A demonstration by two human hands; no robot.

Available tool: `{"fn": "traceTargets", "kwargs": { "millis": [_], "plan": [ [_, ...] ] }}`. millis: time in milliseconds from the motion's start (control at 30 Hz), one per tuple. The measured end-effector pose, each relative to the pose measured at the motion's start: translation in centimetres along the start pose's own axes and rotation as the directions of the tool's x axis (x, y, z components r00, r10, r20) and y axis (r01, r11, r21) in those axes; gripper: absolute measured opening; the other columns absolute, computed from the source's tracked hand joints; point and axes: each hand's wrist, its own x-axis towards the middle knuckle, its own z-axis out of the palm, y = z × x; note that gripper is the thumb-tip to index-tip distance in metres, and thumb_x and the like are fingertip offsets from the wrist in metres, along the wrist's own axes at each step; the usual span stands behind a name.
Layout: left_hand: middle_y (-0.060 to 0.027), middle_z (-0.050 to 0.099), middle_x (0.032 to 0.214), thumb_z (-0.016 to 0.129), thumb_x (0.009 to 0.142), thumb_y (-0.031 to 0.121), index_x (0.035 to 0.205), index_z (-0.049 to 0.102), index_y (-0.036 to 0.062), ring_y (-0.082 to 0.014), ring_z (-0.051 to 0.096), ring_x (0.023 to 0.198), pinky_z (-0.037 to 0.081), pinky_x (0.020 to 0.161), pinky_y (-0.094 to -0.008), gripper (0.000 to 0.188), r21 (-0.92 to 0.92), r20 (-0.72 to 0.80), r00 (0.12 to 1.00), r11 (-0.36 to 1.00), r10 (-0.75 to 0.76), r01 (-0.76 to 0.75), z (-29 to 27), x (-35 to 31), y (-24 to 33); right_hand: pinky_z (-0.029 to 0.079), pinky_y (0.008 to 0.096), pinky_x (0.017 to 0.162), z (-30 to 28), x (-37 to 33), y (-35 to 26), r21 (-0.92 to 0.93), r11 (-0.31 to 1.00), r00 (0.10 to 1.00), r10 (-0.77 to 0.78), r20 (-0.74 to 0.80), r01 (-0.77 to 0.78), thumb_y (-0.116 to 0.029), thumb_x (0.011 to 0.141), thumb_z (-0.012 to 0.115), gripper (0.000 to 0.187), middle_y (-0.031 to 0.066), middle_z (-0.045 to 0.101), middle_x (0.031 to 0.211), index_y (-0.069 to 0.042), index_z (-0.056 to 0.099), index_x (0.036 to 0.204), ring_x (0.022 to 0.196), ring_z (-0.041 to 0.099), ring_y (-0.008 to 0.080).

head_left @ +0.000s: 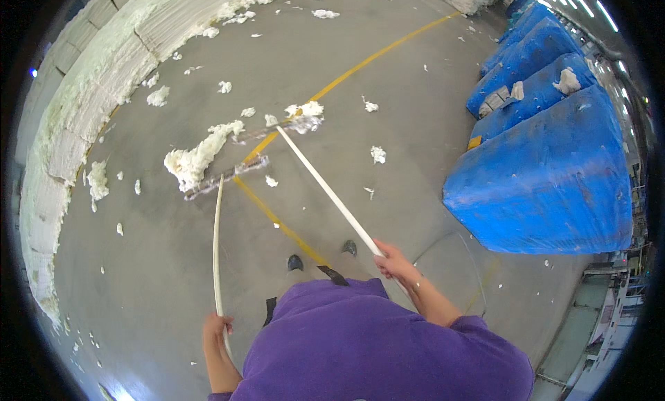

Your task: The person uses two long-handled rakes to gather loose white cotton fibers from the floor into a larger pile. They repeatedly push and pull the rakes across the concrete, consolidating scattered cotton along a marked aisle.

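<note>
My left hand (217, 324) is closed around the pale handle of a wide-headed broom (219, 252), low at the left. That broom's head lies on the grey floor against a large clump of white fluffy fibre (197, 158). My right hand (393, 260) grips the white handle of a second broom (325, 183), which slants up and to the left. Its head, somewhat blurred, rests farther out across the yellow line, touching smaller fibre tufts (307, 110). White fluff clings to both heads, so their bristles are hard to make out.
Stacked white fibre bales (104, 79) curve along the left side. Large blue-wrapped bales (547, 186) stand in a row at the right. A yellow line (384, 51) crosses the floor, where loose tufts (377, 154) are scattered. Machinery (578, 325) shows at the lower right.
</note>
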Motion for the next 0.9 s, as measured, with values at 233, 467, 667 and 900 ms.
{"fn": "traceTargets", "kwargs": {
  "millis": [233, 467, 667, 900],
  "plan": [
    [-0.0085, 0.049, 0.049, 0.064, 0.065, 0.006, 0.066, 0.053, 0.0004, -0.0190, 0.047, 0.039, 0.035, 0.042, -0.0321, 0.012, 0.277, 0.125, 0.992, 0.960, 0.008, -0.042, 10.9, -1.7, 1.8, 0.035, 0.0235, 0.039, -14.1, -6.9, 8.0, 0.040, 0.998, 0.976, 0.063, -0.207, -0.056, -0.012, 0.081, 0.054, 0.054, -0.0021, 0.048, 0.063, -0.016, 0.040, 0.133, 0.048, 0.044, 0.0074],
    [-0.0083, 0.052, 0.053, 0.065, 0.069, 0.010, 0.063, 0.054, 0.0024, -0.0184, 0.049, 0.043, 0.037, 0.045, -0.0321, 0.014, -0.003, 0.091, 0.988, 0.992, -0.127, 0.128, 18.9, 2.2, 4.1, 0.035, 0.0243, 0.037, -23.6, -5.9, 10.1, 0.076, 0.987, 0.944, 0.159, -0.288, -0.143, -0.011, 0.080, 0.055, 0.054, -0.0011, 0.048, 0.062, -0.011, 0.040, 0.132, 0.045, 0.044, 0.0084],
    [-0.0070, 0.051, 0.051, 0.064, 0.069, 0.012, 0.065, 0.054, 0.0033, -0.0189, 0.048, 0.044, 0.037, 0.047, -0.0326, 0.014, -0.024, 0.091, 0.968, 0.972, -0.232, 0.235, 22.8, 5.1, 8.9, 0.036, 0.0239, 0.037, -28.3, 1.0, 8.2, 0.126, 0.992, 0.975, 0.056, -0.216, -0.029, -0.007, 0.079, 0.051, 0.056, 0.0009, 0.049, 0.061, -0.009, 0.039, 0.133, 0.045, 0.045, 0.0091],
    [-0.0096, 0.051, 0.048, 0.063, 0.068, 0.011, 0.063, 0.056, 0.0025, -0.0209, 0.046, 0.046, 0.037, 0.053, -0.0351, 0.012, -0.175, 0.084, 0.971, 0.956, -0.223, 0.235, 27.1, 7.7, 18.5, 0.035, 0.0237, 0.037, -32.8, 13.7, -3.0, 0.132, 0.991, 0.974, 0.068, -0.218, -0.040, -0.008, 0.079, 0.052, 0.057, 0.0003, 0.048, 0.063, -0.008, 0.036, 0.134, 0.045, 0.042, 0.0084]
  ]
}}
